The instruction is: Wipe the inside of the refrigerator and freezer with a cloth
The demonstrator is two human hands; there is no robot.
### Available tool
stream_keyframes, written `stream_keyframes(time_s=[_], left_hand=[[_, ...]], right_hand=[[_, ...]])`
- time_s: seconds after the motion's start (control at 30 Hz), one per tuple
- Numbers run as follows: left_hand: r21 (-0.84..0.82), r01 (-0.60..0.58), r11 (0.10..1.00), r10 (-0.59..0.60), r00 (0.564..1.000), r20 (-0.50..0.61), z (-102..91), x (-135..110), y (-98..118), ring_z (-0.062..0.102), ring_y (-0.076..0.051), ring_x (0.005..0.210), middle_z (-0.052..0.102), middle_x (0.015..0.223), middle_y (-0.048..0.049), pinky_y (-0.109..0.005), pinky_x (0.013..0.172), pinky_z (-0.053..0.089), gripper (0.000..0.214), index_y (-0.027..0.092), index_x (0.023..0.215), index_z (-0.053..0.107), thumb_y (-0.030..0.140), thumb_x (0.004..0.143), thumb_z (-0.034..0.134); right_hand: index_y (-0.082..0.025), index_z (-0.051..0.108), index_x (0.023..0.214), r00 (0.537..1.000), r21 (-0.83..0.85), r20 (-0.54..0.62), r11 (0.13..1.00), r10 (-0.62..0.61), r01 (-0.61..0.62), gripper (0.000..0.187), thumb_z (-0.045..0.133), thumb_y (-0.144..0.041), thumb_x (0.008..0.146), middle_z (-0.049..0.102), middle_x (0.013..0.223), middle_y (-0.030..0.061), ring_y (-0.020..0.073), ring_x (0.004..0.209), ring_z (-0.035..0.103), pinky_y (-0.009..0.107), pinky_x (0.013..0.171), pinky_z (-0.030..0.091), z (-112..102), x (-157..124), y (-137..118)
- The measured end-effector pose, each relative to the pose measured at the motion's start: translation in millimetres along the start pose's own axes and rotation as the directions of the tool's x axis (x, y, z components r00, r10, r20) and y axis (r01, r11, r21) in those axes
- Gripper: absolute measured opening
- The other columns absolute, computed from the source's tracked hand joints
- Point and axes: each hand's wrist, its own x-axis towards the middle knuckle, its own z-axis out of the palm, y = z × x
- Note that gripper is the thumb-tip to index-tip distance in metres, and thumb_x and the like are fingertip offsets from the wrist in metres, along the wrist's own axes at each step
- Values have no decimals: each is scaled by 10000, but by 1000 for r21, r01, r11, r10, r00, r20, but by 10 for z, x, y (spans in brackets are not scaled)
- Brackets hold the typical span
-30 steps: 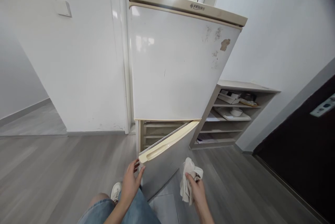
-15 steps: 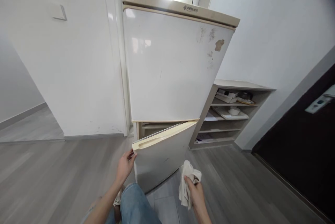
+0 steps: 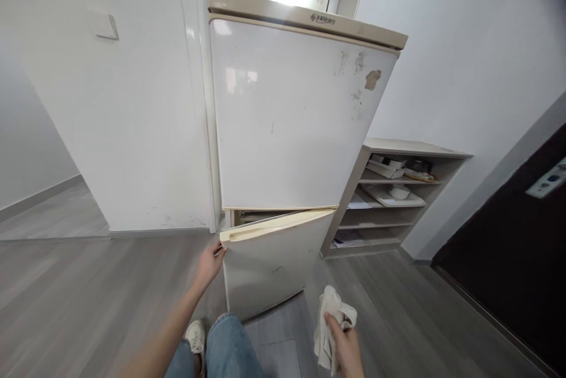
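A white two-door fridge [image 3: 292,124] with a beige top stands in front of me. Its lower door [image 3: 269,272] is ajar, swung out on the left side, with a narrow dark gap above its cream top edge. My left hand [image 3: 211,261] grips that door's upper left corner, fingers closed around the edge and partly hidden behind it. Lower right, my right hand [image 3: 345,342] holds a bunched white cloth [image 3: 331,325] between thumb and fingers, away from the fridge.
A low open shelf unit [image 3: 393,148] with papers, trays and a white bowl [image 3: 399,191] stands right of the fridge. A dark door [image 3: 508,230] is at the far right. Below are my jeans-clad knees and a white shoe [image 3: 196,337] on the grey wood floor [image 3: 124,289].
The lower fridge door has swung partway back toward the fridge, with my left hand on its corner, so the gap is narrower. My right hand with the cloth has shifted right and down.
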Motion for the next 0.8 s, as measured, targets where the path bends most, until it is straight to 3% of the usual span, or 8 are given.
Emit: stream_keyframes(time_s=[0.3, 0.53, 0.8], left_hand=[[54, 18, 998, -19, 1000, 16, 0, 204, -6, 674, -258, 1051, 705, 1181, -139, -355, 892, 538, 401, 146, 1161, 619, 323, 830, 477], [79, 41, 996, -44, 998, 37, 22, 339, -59, 665, -235, 1065, 683, 1205, -171, -384, 934, 517, 402, 107, 1200, 573, 302, 861, 481], [99, 68, 993, -72, 997, 34, 48, 476, -105, 661, -221, 1057, 682, 1199, -150, -407, 948, 513, 343, 125, 1167, 583, 290, 880, 492]], right_hand=[[-89, 646, 905, 998, -19, 27, 998, 53, -53, 620, 778, -518, 476, 720, 847, 106, 310, 896, 658, 310, 708, 507, 34, -52, -110], [-83, 640, 978, 999, -8, 30, 999, 33, -33, 657, 776, -514, 501, 712, 953, 125, 302, 965, 644, 295, 735, 502, 10, 73, 67], [-96, 639, 900, 999, -25, 6, 999, 42, -42, 604, 756, -522, 489, 710, 824, 99, 288, 850, 652, 307, 698, 498, 144, 85, -9]])
